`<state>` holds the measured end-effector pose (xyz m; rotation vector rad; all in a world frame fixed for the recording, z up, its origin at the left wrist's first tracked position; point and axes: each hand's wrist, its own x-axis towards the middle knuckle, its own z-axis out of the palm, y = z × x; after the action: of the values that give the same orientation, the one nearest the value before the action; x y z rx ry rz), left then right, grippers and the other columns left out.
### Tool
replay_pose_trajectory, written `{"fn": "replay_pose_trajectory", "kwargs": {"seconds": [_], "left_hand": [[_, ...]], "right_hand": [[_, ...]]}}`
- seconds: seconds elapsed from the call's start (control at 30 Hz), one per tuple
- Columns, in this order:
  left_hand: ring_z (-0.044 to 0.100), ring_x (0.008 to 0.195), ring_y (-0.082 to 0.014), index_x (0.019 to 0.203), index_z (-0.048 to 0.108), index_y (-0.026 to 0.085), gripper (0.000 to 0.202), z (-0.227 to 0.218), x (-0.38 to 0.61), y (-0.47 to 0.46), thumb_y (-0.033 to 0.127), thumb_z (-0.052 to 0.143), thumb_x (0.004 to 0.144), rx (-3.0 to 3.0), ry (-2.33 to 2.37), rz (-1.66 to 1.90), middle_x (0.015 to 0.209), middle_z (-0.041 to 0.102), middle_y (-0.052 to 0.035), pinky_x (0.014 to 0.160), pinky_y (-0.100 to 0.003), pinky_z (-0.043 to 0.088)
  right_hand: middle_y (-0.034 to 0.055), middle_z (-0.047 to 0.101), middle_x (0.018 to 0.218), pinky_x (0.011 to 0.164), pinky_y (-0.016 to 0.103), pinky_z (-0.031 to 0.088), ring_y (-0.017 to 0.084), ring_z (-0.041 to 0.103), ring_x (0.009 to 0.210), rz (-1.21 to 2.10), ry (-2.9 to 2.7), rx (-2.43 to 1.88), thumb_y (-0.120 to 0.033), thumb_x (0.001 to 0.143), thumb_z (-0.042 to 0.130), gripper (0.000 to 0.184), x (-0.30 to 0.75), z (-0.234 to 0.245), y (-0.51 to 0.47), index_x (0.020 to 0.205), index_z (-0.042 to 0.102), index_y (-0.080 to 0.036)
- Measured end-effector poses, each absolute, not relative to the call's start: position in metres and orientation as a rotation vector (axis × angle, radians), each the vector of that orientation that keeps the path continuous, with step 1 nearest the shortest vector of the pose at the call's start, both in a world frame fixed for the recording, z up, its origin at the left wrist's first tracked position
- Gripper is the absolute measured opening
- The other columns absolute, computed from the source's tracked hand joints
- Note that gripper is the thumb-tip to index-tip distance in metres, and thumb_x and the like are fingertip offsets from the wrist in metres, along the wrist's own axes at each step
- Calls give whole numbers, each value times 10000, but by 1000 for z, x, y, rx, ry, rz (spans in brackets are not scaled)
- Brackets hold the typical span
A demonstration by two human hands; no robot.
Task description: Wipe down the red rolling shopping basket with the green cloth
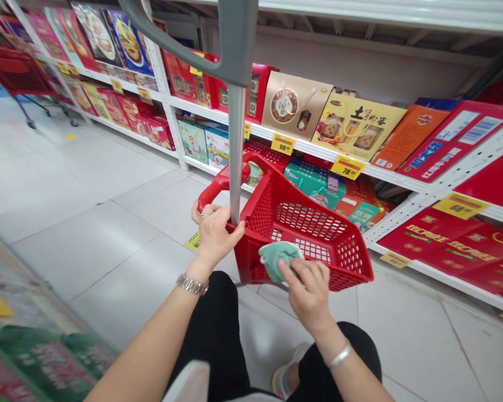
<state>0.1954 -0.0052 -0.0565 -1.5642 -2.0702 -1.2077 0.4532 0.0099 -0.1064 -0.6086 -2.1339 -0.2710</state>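
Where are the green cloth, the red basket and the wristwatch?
Green cloth point(275, 254): head view, on its exposed fabric.
Red basket point(302, 198): head view, on its far wall, just below the rim.
Wristwatch point(192, 285): head view, on its metal band.

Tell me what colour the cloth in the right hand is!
The cloth is bluish green with a whitish edge, seen in the head view.

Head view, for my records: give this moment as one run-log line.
left hand: on basket; right hand: holds cloth at basket's side; boxes: on shelf
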Motion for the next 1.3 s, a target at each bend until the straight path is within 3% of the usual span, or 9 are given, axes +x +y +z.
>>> {"fn": "replay_pose_trajectory", "kwargs": {"seconds": [0.27,0.47,0.77,1.1,1.3], "left_hand": [[651,940,-311,603,484,263,266,-55,178,7,414,631,765,-1620,-2114,-1196,648,633,-21,1216,-630,175],[634,938,-303,591,486,260,247,-51,162,12,419,630,713,-1633,-2145,-1216,634,598,-10,1224,-618,173],[615,912,-306,581,508,261,212,-51,147,23,409,638,661,-1634,-2120,-1278,615,590,-17,1214,-631,193],[632,1037,-325,625,598,265,146,-59,110,43,382,684,644,-1707,-2111,-1337,766,655,-46,1258,-626,163],[588,1259,-345,745,637,265,100,-57,88,47,336,695,705,-1732,-2117,-1366,1005,730,-66,1299,-602,70]], "right_hand": [[31,741,1079,1009,421,338,198,618,1067,-278,-2205,-608,-117,989,590,361,409,-122,15,1276,679,-318],[50,741,1015,934,398,345,201,616,995,-416,-2220,-784,-36,953,521,378,499,-137,18,1206,694,-257],[56,710,924,845,396,355,211,590,851,-657,-2174,-1175,-41,928,489,386,620,-147,1,1196,692,-231],[53,713,1093,852,380,438,222,637,976,-82,-1958,-987,-52,921,483,494,508,-116,20,1300,680,-300],[56,758,1123,794,366,399,212,614,941,-90,-2056,-944,-29,938,475,452,465,-125,23,1277,682,-244]]}}
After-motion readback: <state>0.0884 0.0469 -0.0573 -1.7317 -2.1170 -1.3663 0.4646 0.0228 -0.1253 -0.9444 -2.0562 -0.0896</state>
